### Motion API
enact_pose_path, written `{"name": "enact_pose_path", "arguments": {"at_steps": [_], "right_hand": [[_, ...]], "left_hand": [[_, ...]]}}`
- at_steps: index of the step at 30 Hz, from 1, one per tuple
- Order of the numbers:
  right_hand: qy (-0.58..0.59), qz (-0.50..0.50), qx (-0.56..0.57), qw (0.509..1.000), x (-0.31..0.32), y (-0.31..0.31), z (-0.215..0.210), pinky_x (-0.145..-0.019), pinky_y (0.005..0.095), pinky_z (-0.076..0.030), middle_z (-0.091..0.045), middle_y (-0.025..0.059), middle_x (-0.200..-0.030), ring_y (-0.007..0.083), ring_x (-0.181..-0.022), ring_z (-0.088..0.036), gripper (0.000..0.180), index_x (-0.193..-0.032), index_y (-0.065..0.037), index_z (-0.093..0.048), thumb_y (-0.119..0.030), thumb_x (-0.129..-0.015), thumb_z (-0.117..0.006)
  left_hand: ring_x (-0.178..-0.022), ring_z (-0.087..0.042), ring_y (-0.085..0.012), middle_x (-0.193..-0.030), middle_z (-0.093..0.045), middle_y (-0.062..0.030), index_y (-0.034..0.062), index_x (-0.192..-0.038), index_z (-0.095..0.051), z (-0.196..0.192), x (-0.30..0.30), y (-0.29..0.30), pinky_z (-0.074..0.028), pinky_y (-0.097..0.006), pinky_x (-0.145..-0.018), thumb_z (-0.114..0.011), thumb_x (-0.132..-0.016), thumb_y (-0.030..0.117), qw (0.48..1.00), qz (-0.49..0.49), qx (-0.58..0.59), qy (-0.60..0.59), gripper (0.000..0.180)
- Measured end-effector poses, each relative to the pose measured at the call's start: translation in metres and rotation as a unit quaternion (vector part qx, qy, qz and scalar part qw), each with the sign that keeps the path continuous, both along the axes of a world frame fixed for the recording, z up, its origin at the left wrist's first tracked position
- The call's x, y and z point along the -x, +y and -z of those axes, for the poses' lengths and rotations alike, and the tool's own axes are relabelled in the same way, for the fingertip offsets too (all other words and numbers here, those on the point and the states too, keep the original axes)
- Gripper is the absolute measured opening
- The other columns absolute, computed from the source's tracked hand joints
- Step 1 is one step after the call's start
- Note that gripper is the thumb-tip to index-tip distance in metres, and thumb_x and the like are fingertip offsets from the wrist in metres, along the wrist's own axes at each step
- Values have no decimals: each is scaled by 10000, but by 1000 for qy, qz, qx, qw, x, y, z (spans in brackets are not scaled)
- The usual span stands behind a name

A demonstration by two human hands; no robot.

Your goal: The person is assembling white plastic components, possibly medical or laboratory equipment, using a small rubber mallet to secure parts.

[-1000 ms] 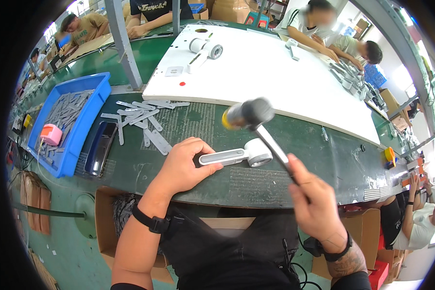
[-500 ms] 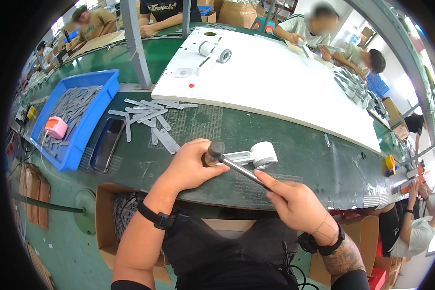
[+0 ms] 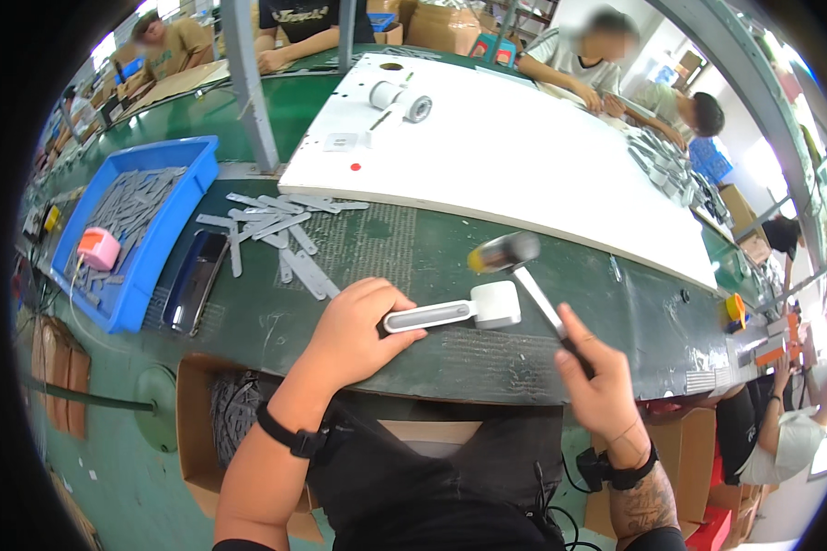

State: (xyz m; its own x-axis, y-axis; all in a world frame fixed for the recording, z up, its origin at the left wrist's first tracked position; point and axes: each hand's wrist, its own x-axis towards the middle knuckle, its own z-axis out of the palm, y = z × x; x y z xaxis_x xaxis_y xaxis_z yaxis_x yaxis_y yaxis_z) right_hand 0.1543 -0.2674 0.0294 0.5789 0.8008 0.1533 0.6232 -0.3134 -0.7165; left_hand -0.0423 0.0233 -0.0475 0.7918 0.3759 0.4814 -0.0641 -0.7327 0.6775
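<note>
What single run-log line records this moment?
left hand: pinning grey handle of roller part on green bench | right hand: gripping hammer, head raised above part

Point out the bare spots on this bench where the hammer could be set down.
Bare green mat between the loose metal strips and the hammer; more right of the roller part, toward the white board's edge. Crowded: strips, phone and blue tray at left.
</note>
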Motion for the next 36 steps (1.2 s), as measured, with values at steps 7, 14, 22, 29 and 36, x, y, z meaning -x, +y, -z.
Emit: {"name": "enact_pose_path", "arguments": {"at_steps": [7,14,22,29,36], "right_hand": [[-170,191,8,967,-105,-77,46,-828,341,-581,-793,173,-1025,193,-837,-713,490,-1562,-69,-694,-88,-1073,-721],[-231,243,36,941,-120,-101,71,-932,408,-604,-809,204,-1145,339,-1017,-796,440,-1500,-89,-739,-85,-1061,-723],[-240,209,40,947,-117,-93,66,-743,404,-563,-711,122,-929,305,-803,-708,377,-1393,-103,-779,-68,-1020,-743],[-217,213,50,951,-122,-91,59,-700,417,-532,-665,130,-886,320,-763,-674,324,-1310,-55,-776,-35,-989,-739],[-214,201,64,954,-128,-86,59,-703,436,-520,-640,146,-876,355,-774,-661,280,-1219,-21,-748,9,-944,-713]], "left_hand": [[-811,-734,-215,-948,-755,-89,29,-1019,-782,-7,0,-14,-573,-355,-709,-974,-831,80,999,-20,-17,-21,273],[-947,-744,-149,-1097,-800,-63,3,-1239,-759,-46,-106,28,-606,-323,-861,-933,-938,142,975,-55,192,102,374],[-1250,-721,-385,-1334,-767,-221,55,-1420,-721,-49,-218,175,-567,-470,-1098,-940,-887,274,959,-215,-187,9,617],[-1079,-790,-428,-1252,-807,-263,68,-1481,-680,-56,-220,258,-618,-475,-955,-876,-894,427,896,-240,-175,331,715],[-1048,-798,-400,-1187,-817,-231,96,-1523,-622,-67,-313,241,-620,-458,-934,-830,-935,472,900,-239,-239,277,728]]}}
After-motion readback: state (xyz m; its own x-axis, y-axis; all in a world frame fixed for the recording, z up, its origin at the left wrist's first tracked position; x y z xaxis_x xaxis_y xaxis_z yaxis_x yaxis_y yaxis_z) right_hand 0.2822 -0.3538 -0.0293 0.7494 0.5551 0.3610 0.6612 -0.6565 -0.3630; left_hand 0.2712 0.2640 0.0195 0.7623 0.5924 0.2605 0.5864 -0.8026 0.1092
